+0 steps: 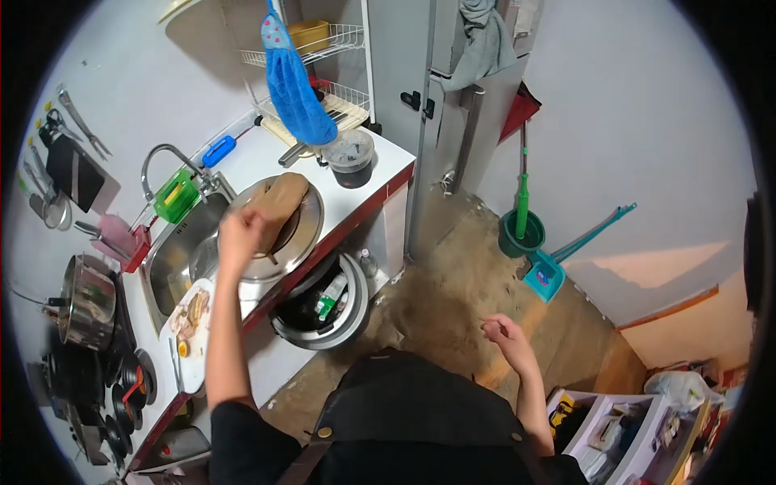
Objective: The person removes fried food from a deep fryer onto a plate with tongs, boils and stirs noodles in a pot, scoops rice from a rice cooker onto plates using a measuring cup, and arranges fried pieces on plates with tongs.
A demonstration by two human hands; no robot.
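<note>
My left hand (242,232) is closed, reaching over the counter at the near edge of a round metal lid or tray (314,222). A folded brown cloth or pad (284,198) lies on the round metal piece, just beyond my fingers. Whether my fingers pinch anything is hidden. Below that wrist, a white cutting board (192,368) carries food scraps, with a knife (175,364) along its edge. My right hand (505,333) hangs in the air above the floor, fingers loosely bent and apart, with nothing visible in it.
Left of the round metal piece is a steel sink (166,271) with a faucet (166,149). A plastic tub with dark contents (352,166) stands near the counter's corner. Pots (87,303) crowd the left. A mop bucket (521,234) and dustpan (544,276) stand by the right wall.
</note>
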